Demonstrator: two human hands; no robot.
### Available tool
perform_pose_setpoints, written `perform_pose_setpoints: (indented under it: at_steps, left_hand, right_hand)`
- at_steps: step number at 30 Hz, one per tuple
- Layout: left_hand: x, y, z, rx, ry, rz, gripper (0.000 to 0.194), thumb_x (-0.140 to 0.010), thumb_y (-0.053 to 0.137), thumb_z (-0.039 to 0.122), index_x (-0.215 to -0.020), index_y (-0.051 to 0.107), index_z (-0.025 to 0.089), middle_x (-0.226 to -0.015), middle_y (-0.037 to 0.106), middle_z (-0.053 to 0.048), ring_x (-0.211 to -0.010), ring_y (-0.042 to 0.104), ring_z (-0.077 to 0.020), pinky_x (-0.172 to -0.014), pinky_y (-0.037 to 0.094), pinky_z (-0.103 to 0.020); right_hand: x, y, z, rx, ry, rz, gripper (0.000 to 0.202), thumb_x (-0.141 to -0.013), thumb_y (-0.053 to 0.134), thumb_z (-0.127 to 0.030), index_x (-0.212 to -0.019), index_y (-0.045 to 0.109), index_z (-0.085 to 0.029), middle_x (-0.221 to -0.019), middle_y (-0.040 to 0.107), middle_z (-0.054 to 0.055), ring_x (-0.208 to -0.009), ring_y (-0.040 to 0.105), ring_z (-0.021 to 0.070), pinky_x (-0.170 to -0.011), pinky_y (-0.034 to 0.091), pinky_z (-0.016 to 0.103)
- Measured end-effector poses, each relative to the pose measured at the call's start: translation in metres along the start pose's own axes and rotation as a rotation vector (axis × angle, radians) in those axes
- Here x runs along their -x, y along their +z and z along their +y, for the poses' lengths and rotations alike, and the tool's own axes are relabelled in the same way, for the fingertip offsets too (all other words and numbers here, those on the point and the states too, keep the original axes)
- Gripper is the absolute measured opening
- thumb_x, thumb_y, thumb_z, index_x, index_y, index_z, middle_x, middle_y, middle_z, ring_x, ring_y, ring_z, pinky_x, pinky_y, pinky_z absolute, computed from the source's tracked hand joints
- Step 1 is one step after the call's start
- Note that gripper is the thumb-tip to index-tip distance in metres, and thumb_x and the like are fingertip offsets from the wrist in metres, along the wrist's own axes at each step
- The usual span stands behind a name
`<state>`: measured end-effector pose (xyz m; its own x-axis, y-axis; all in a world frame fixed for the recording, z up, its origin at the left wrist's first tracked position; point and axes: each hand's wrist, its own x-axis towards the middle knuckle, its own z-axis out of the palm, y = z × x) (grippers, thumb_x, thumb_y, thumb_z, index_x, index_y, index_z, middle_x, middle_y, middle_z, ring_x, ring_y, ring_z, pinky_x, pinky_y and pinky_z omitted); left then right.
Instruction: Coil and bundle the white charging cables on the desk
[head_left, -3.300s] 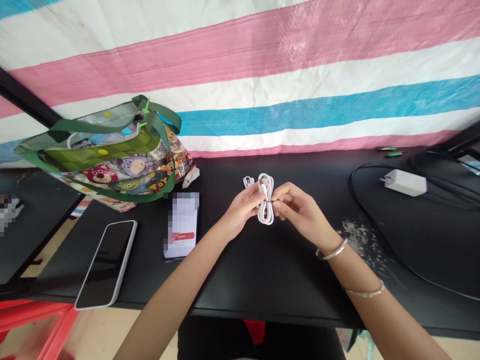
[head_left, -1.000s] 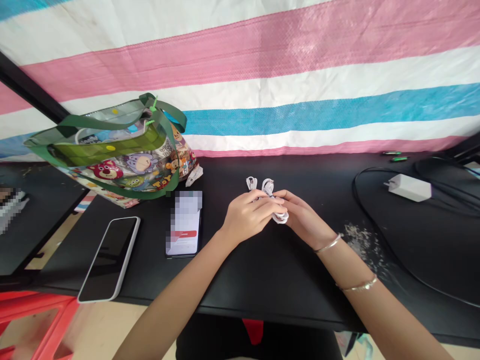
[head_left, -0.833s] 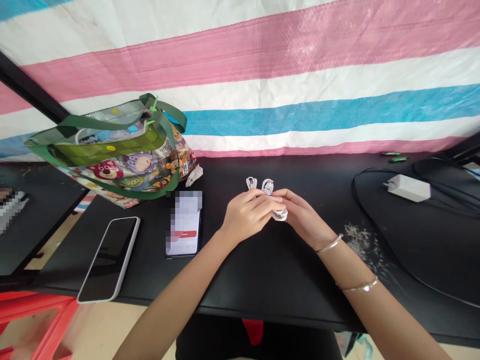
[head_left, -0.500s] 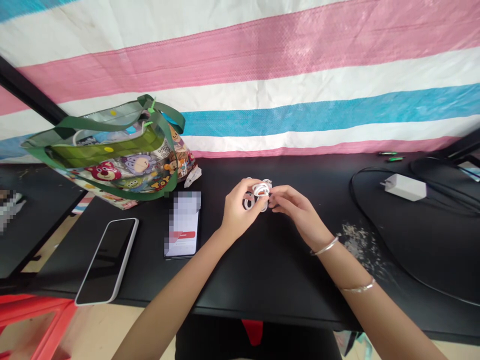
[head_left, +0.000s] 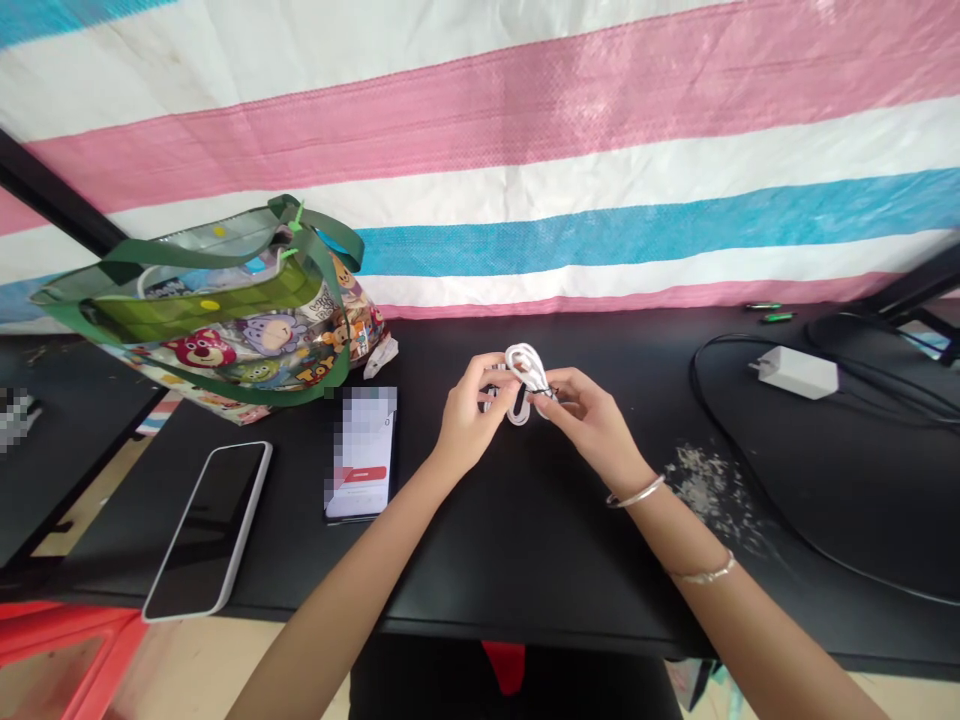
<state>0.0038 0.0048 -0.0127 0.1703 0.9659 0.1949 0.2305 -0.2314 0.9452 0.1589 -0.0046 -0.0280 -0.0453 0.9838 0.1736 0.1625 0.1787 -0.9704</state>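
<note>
A white cable [head_left: 528, 364], coiled into a small bundle with a dark tie around it, is held up over the black table [head_left: 480, 560]. My left hand [head_left: 471, 412] pinches the bundle's left side between thumb and fingers. On the other side, my right hand [head_left: 592, 415] grips the bundle near the tie, its fingers curled. Part of the coil is hidden behind my fingers. A lit phone [head_left: 367, 450] lies left of my left hand, nearest to it on the table.
Farther left lie a white-cased phone [head_left: 210, 530] and a cartoon-print bag [head_left: 247, 320] with green handles. On the right are a white charger [head_left: 798, 373], a black cable [head_left: 765, 490], scattered pale crumbs [head_left: 709, 490] and small green items [head_left: 776, 318]. A striped sheet [head_left: 525, 140] hangs behind.
The cable bundle has turned, so its loops now stand upward above my fingers. My right hand has closed around its right side. The view has shifted slightly.
</note>
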Motion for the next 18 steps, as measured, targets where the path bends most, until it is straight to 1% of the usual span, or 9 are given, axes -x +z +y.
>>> perform_pose_setpoints:
  at_steps: [3, 6, 9, 11, 13, 16, 18]
  left_hand:
    - [0.000, -0.001, -0.004, -0.181, 0.045, 0.012, 0.022, -0.085, 0.053, 0.016, -0.107, 0.053, 0.021, -0.097, 0.073, -0.003, -0.091, 0.067, -0.0166, -0.075, 0.050, -0.026]
    - [0.002, -0.001, -0.007, -0.404, 0.148, 0.023, 0.028, -0.084, 0.053, 0.013, -0.111, 0.052, 0.022, -0.094, 0.074, -0.002, -0.093, 0.065, -0.0170, -0.074, 0.050, -0.026]
    - [0.005, 0.001, -0.008, -0.584, 0.239, -0.018, 0.030, -0.085, 0.053, 0.013, -0.114, 0.052, 0.023, -0.089, 0.074, 0.001, -0.095, 0.064, -0.0167, -0.072, 0.050, -0.025]
    - [0.006, 0.002, -0.007, -0.665, 0.266, -0.047, 0.030, -0.085, 0.053, 0.013, -0.114, 0.052, 0.023, -0.083, 0.074, 0.002, -0.093, 0.064, -0.0163, -0.068, 0.049, -0.024]
    - [0.006, 0.002, -0.007, -0.727, 0.267, -0.066, 0.028, -0.085, 0.052, 0.013, -0.111, 0.054, 0.023, -0.078, 0.073, 0.003, -0.089, 0.064, -0.0157, -0.063, 0.047, -0.022]
    - [0.006, 0.001, -0.006, -0.784, 0.249, -0.077, 0.025, -0.085, 0.052, 0.013, -0.106, 0.056, 0.024, -0.075, 0.071, 0.004, -0.083, 0.064, -0.0143, -0.059, 0.044, -0.021]
    - [0.005, 0.001, -0.006, -0.795, 0.240, -0.081, 0.024, -0.085, 0.051, 0.013, -0.105, 0.058, 0.025, -0.075, 0.071, 0.004, -0.081, 0.063, -0.0137, -0.058, 0.043, -0.020]
  right_hand:
    - [-0.005, -0.007, 0.006, 0.063, 0.015, 0.093, 0.029, -0.069, 0.066, -0.045, -0.084, 0.060, -0.021, -0.081, 0.068, 0.004, -0.065, 0.059, 0.0152, -0.057, 0.047, 0.028]
    - [-0.009, -0.012, 0.011, 0.118, 0.048, 0.185, 0.030, -0.066, 0.064, -0.046, -0.081, 0.056, -0.021, -0.071, 0.065, 0.001, -0.058, 0.055, 0.0143, -0.055, 0.044, 0.029]
    - [-0.011, -0.015, 0.011, 0.163, 0.124, 0.241, 0.029, -0.064, 0.062, -0.043, -0.080, 0.051, -0.023, -0.062, 0.061, -0.002, -0.055, 0.056, 0.0155, -0.058, 0.044, 0.030]
    - [-0.011, -0.015, 0.006, 0.269, 0.191, 0.251, 0.022, -0.064, 0.060, -0.037, -0.077, 0.047, -0.024, -0.055, 0.057, -0.004, -0.053, 0.056, 0.0162, -0.057, 0.041, 0.029]
    - [-0.011, -0.014, 0.000, 0.421, 0.241, 0.236, 0.015, -0.066, 0.057, -0.029, -0.071, 0.044, -0.025, -0.050, 0.055, -0.005, -0.051, 0.054, 0.0166, -0.053, 0.037, 0.026]
    - [-0.010, -0.010, -0.006, 0.607, 0.255, 0.218, 0.013, -0.067, 0.053, -0.023, -0.068, 0.041, -0.025, -0.050, 0.056, -0.004, -0.051, 0.054, 0.0175, -0.048, 0.030, 0.023]
    - [-0.009, -0.006, -0.008, 0.683, 0.255, 0.208, 0.013, -0.068, 0.053, -0.021, -0.068, 0.040, -0.025, -0.053, 0.058, -0.003, -0.050, 0.054, 0.0174, -0.048, 0.027, 0.023]
